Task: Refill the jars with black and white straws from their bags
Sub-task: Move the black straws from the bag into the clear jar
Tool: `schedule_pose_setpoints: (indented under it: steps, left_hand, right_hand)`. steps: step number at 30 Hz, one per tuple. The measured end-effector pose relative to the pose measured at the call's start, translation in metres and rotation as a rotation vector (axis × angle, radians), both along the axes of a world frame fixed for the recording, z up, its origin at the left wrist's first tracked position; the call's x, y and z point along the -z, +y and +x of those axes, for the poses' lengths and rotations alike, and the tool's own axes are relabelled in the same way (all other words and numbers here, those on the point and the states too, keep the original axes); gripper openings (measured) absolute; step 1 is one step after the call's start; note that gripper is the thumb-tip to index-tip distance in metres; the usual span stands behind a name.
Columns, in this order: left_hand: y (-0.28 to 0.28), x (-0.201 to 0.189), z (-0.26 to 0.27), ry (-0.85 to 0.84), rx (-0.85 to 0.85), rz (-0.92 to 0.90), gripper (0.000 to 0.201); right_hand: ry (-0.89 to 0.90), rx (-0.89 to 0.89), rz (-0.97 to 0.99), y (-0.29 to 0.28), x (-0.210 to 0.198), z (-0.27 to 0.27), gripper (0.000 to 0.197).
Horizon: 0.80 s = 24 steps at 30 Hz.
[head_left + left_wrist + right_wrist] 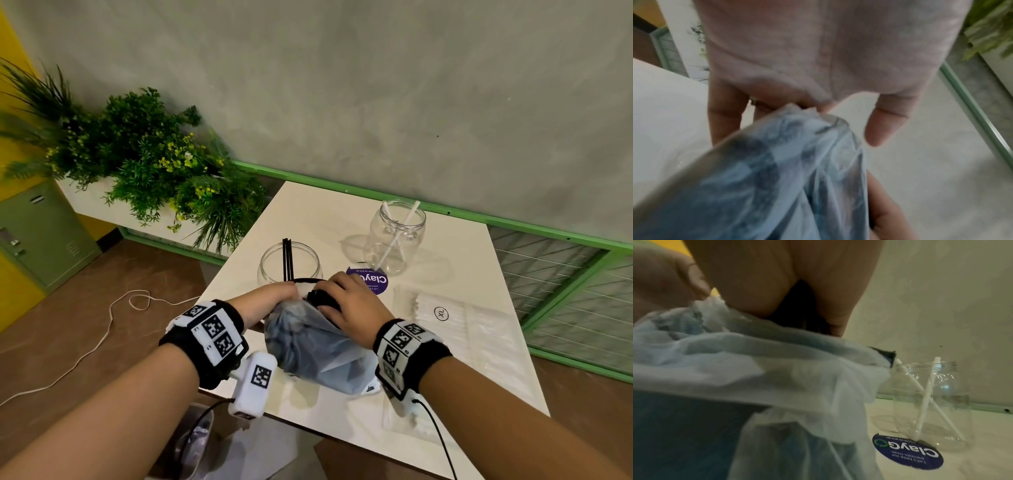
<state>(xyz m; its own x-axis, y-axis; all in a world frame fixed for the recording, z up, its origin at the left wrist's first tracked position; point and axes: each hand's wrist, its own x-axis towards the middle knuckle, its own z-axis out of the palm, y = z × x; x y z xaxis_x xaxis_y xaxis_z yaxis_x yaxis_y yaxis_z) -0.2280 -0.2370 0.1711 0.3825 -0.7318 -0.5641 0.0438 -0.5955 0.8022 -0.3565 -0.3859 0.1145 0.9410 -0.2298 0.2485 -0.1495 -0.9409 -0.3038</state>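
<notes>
Left hand: the left hand [270, 301] pinches the rim of the bag of black straws [315, 346] on its left side; in the left wrist view the plastic edge [797, 108] is bunched between the fingers and the thumb.
Right hand: the right hand [352, 301] lies on top of the bag mouth, fingers curled round the dark ends of the black straws [322, 297] that show there. In the right wrist view the dark bundle [803, 308] sits between the fingers, and the plastic is folded back below it.
Bag of black straws: thin bluish plastic, crumpled, dark inside; its lower end rests on the white table [308, 212] near the front edge, between both wrists. How many straws are in it I cannot tell.
Bag of white straws: a flat clear bag of white straws [452, 329] lies on the table to the right of the right hand, with a round mark "XL" on it. No hand touches it.
Sticker: a round purple sticker [371, 282] is on the table just behind the right hand.
Near jar: a clear jar [289, 262] stands just behind the hands, open, with a few black sticks [288, 257] upright in it.
Far jar: a second clear jar [397, 236] stands further back to the right, near the wall, open, with two white straws [399, 233] crossed inside, ends above the rim.
Beyond the table: green plants [144, 161] stand to the left.
</notes>
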Motion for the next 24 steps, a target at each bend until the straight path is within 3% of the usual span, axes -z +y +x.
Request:
schedule_pose_setpoints:
  steps: [4,6,15,20,24]
  left_hand:
    - [0.0,0.011,0.007,-0.114,0.022,-0.006,0.075]
    - [0.002,0.013,0.009,-0.128,0.01,0.001,0.082]
    - [0.002,0.018,0.012,-0.095,-0.015,0.015,0.055]
    - [-0.001,0.017,0.006,-0.074,-0.025,0.02,0.064]
    - [-0.007,0.02,0.005,-0.107,-0.001,0.0,0.069]
  right_hand:
    - [-0.065,0.036,0.009,-0.005,0.005,-0.004,0.046]
    - [-0.097,0.062,0.077,-0.009,0.004,-0.008,0.045]
    - [-0.14,0.073,0.004,-0.02,0.008,-0.022,0.038]
    - [-0.119,0.051,0.172,-0.013,-0.007,-0.027,0.049]
    - [0.017,0.041,0.026,-0.007,-0.007,-0.016,0.065]
